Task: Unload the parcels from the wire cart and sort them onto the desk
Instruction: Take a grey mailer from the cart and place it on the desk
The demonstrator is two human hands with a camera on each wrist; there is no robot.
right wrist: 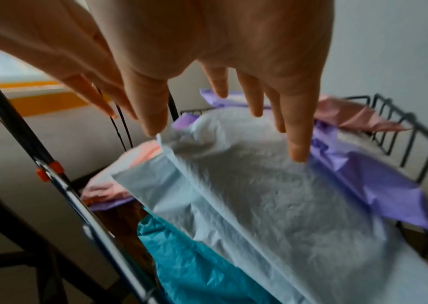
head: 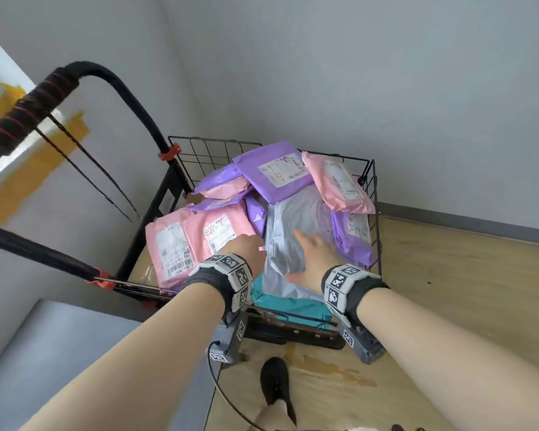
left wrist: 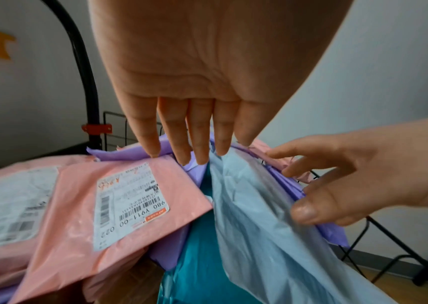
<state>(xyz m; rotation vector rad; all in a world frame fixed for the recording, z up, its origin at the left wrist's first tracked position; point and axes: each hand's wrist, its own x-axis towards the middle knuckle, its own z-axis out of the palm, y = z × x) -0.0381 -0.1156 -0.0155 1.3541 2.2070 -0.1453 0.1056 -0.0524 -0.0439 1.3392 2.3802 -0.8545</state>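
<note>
The black wire cart [head: 213, 149] is piled with soft mailer parcels in pink, purple, pale blue and teal. A pale blue parcel [head: 293, 231] lies in the middle, over a teal one [head: 290, 304]. My left hand [head: 251, 248] hangs with straight fingers [left wrist: 199, 150], the tips at the seam between the labelled pink parcel [left wrist: 119, 205] and the pale blue parcel [left wrist: 259, 236]. My right hand [head: 313, 253] is spread over the pale blue parcel [right wrist: 272, 195], its thumb [left wrist: 309, 209] touching the right edge. Neither hand grips anything.
A purple parcel [head: 274, 172] and a pink one [head: 339, 185] lie on top at the cart's far end. The cart's padded handle [head: 106, 76] arches at left. A grey desk surface [head: 44, 353] is at lower left. My shoe [head: 276, 381] stands on the wooden floor.
</note>
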